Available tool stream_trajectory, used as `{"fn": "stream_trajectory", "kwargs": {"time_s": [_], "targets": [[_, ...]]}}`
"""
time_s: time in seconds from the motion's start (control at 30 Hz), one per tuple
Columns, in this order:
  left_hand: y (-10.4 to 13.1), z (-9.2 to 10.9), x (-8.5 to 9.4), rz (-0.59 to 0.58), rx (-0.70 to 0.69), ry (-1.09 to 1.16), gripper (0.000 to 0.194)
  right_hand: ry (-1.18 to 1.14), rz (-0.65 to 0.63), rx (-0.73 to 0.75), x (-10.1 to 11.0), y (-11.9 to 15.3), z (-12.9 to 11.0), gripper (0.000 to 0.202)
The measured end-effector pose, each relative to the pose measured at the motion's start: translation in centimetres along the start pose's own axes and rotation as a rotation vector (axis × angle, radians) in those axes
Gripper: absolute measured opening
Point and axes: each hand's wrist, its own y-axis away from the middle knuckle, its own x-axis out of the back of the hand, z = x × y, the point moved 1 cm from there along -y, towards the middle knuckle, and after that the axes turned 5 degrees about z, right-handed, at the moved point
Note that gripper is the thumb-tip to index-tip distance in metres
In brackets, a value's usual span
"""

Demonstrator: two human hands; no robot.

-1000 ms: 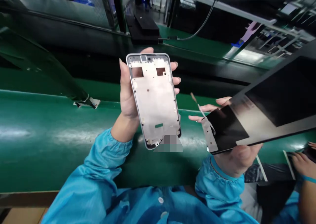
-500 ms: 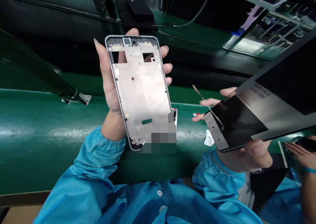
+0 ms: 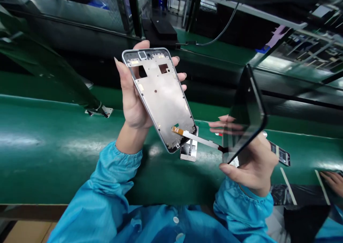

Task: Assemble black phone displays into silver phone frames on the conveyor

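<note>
My left hand (image 3: 134, 104) is wrapped round a silver phone frame (image 3: 166, 96), its flat inner face turned up, with cut-outs near the top and a small slot low down. In my right hand (image 3: 254, 161) a dark phone screen (image 3: 243, 114) stands nearly edge-on, tilted, gripped along its lower end. A thin white flex cable (image 3: 200, 139) runs from the screen's lower end to the frame. Its orange tip (image 3: 178, 130) lies over the frame near the slot; whether it passes into the slot I cannot tell.
On the green bench (image 3: 66, 146) lies a small silver phone part (image 3: 189, 153) beneath the frame. Another phone (image 3: 280, 153) rests at the right. A co-worker's hand (image 3: 333, 180) shows at the right edge. A dark post (image 3: 66, 75) slants down at the left.
The screen has turned from broad face to nearly edge-on and moved left. Its cable now reaches across to the frame. The frame appears more tilted and further right, as the view has shifted.
</note>
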Motion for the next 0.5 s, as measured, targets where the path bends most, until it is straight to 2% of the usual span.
{"fn": "stream_trajectory", "kwargs": {"time_s": [0.1,0.27,0.37,0.5], "targets": [[0.0,0.4,0.0,0.004,-0.045,-0.026,0.045,-0.046,-0.004,0.032,-0.2,-0.4,-0.2,0.077],[0.2,0.8,-0.5,0.006,-0.045,-0.074,0.050,-0.045,-0.025,0.028,-0.8,-0.9,-0.4,0.081],[0.2,0.9,-0.6,0.043,-0.056,-0.136,0.043,-0.037,-0.024,0.023,-0.9,-1.1,-0.4,0.082],[0.1,1.2,-0.4,0.028,-0.061,-0.107,0.046,-0.050,-0.038,0.032,-0.6,-1.4,-0.6,0.083]]}}
